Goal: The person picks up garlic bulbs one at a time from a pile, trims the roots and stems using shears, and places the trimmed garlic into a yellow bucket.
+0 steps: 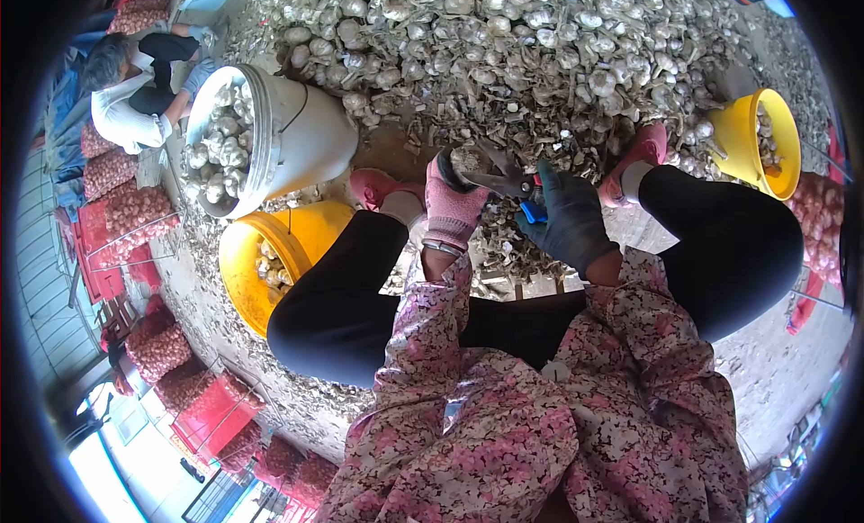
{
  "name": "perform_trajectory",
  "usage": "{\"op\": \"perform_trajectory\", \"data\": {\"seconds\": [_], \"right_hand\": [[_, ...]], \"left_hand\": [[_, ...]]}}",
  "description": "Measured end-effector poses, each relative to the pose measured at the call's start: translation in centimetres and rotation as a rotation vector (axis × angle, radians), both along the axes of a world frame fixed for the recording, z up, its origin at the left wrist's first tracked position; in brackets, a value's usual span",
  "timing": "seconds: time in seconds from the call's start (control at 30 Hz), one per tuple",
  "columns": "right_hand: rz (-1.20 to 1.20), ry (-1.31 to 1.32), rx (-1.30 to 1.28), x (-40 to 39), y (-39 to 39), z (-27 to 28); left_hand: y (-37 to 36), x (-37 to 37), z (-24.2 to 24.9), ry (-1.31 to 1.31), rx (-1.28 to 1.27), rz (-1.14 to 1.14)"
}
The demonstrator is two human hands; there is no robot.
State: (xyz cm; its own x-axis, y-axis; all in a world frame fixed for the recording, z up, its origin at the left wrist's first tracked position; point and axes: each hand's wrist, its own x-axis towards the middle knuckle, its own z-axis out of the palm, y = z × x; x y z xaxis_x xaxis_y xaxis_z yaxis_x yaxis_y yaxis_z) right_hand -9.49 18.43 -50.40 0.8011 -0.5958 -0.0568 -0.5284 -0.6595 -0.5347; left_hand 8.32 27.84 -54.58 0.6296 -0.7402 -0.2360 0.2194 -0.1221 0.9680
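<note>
My left hand [454, 203], in a pink glove with dark fingertips, is closed round a garlic bulb [470, 160]. In a dark grey-green glove, my right hand [569, 219] grips the blue and red handles of some shears [506, 179]. The metal blades point left and lie against or close beside the bulb; the exact contact is too small to tell. Beneath both hands are loose garlic skins and stalks [504, 244]. A large heap of garlic [504, 37] spreads out in front.
White bucket [306, 131] of garlic on the left, a yellow bucket [236, 271] below it, another yellow bucket [745, 136] at right. A person [126, 100] sits at upper left. Filled red net bags [139, 208] line the left side. My bent legs flank my hands.
</note>
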Motion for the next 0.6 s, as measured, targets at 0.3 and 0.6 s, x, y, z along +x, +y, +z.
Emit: {"op": "perform_trajectory", "data": {"seconds": [0.3, 0.6], "right_hand": [[-0.008, 0.165, -0.045, -0.9, 1.3, -1.5], [0.001, 0.380, 0.275, -1.4, -0.8, -4.6]], "left_hand": [[0.3, -2.3, 3.5, -0.756, 0.497, -0.168], [1.6, -2.0, 0.3, -0.625, 0.470, -0.304]]}}
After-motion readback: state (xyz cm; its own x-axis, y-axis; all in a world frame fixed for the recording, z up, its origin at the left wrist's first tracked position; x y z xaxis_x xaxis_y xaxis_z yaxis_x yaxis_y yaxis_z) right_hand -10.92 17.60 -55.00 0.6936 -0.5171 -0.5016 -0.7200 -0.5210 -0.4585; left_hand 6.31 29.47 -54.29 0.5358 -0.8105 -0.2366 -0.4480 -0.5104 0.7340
